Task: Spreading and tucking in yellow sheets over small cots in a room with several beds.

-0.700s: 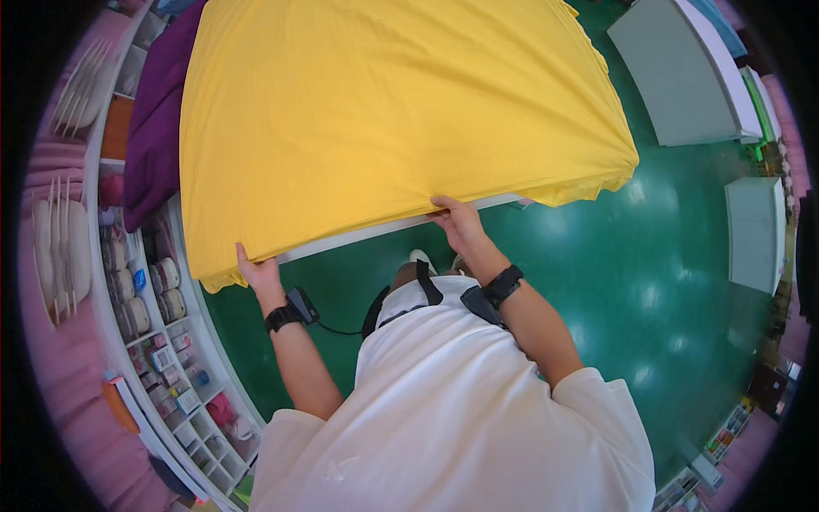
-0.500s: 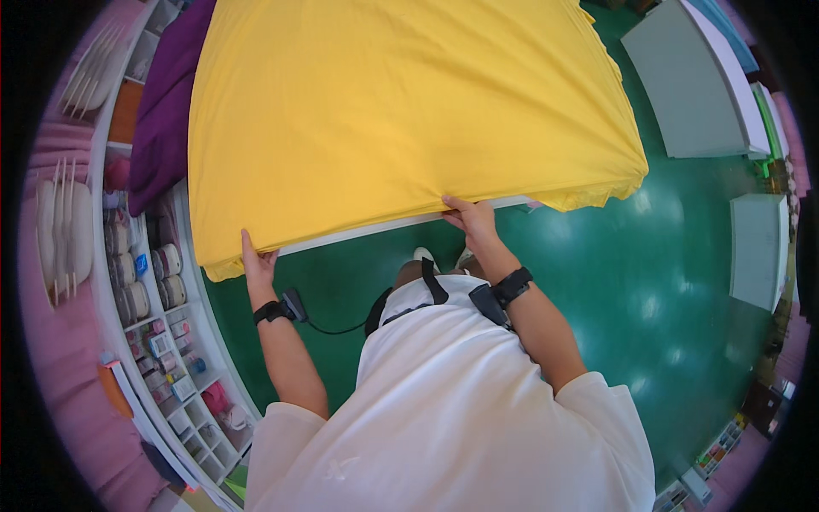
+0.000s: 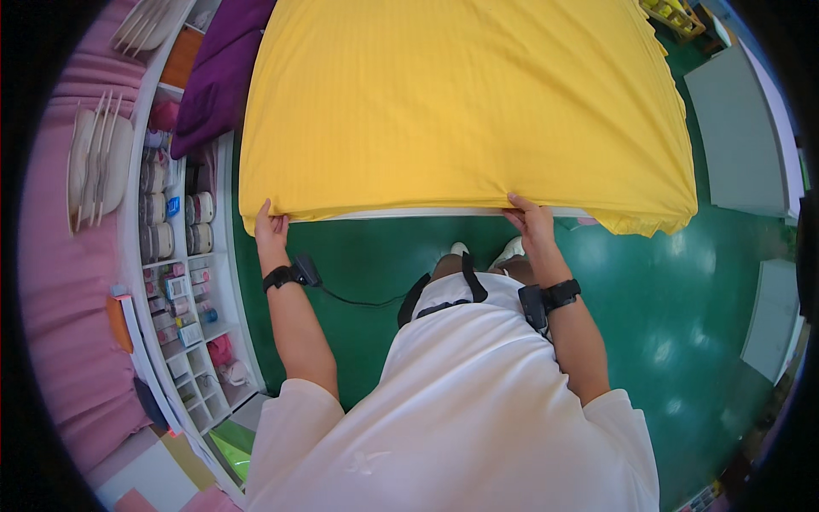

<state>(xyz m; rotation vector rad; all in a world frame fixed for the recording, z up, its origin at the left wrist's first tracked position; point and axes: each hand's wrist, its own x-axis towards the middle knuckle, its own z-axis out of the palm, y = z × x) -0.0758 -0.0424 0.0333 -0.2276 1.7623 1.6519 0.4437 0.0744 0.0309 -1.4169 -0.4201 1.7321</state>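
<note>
A yellow cloth (image 3: 461, 102) is spread over a flat, bed-like or table-like top, its near edge running from left to right before me. Under that edge, a strip of the white frame (image 3: 392, 212) shows between my hands. At the near left corner my left hand (image 3: 272, 235) is closed on the cloth's edge, one fingertip up on the fabric. My right hand (image 3: 535, 226) pinches the same edge farther right, where small creases gather in the cloth. Beyond the right hand, the cloth's wrinkled border hangs loose at the corner.
To the left stands a white shelf unit (image 3: 223, 256) holding rolls and small boxes. A purple cloth (image 3: 220, 72) hangs over its far part. Two pale cabinets, one a grey-white cabinet (image 3: 738, 128), stand on the right on the green floor (image 3: 648, 333).
The view has turned, so the scene sits farther right in the picture. Both hands keep hold of the cloth's edge, and less of the white frame shows near my left hand.
</note>
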